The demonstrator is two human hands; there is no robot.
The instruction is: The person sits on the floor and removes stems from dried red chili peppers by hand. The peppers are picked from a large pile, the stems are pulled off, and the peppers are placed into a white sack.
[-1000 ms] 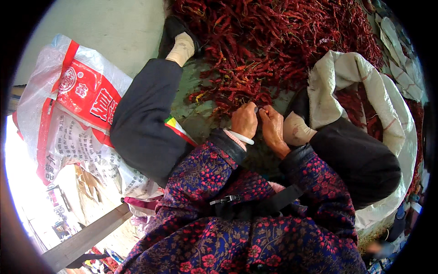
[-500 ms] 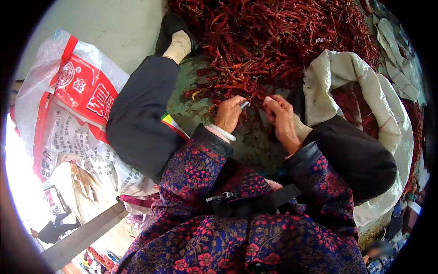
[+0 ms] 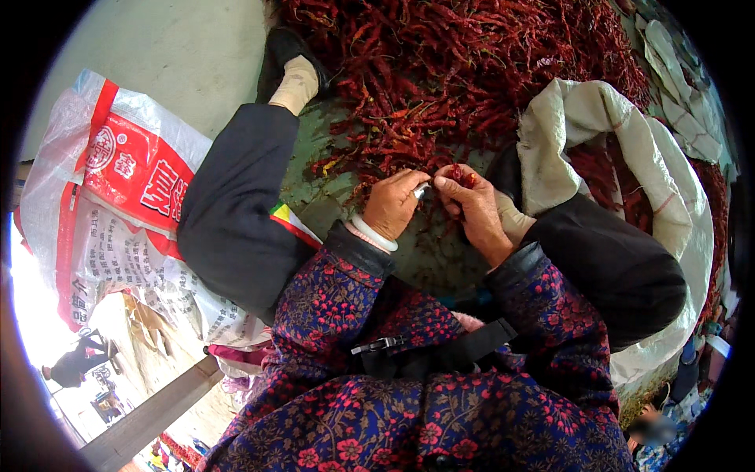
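My left hand (image 3: 390, 206), with a white bangle at the wrist, has its fingers closed on a small silver metal piece (image 3: 421, 190) that I cannot identify exactly. Beside it, my right hand (image 3: 480, 212) pinches a dark red dried chilli (image 3: 461, 175). Both hands are over loose chillies at the near edge of a large pile (image 3: 440, 67) spread on a greenish floor. Close to my right leg, a pale woven sack (image 3: 554, 110) lies with its mouth wide, showing red chillies inside.
My trousered legs flank the work. A red-and-white plastic sack (image 3: 134, 165) lies at left, above a long beam (image 3: 157, 401). A distant person (image 3: 75, 366) shows at lower left, another person (image 3: 657, 429) at lower right. Pale sheets (image 3: 680, 94) edge the pile at right.
My hands parted half a second ago and are now closer together again, slightly left of where they were a second ago. Red chilli now shows clearly in my right fingers.
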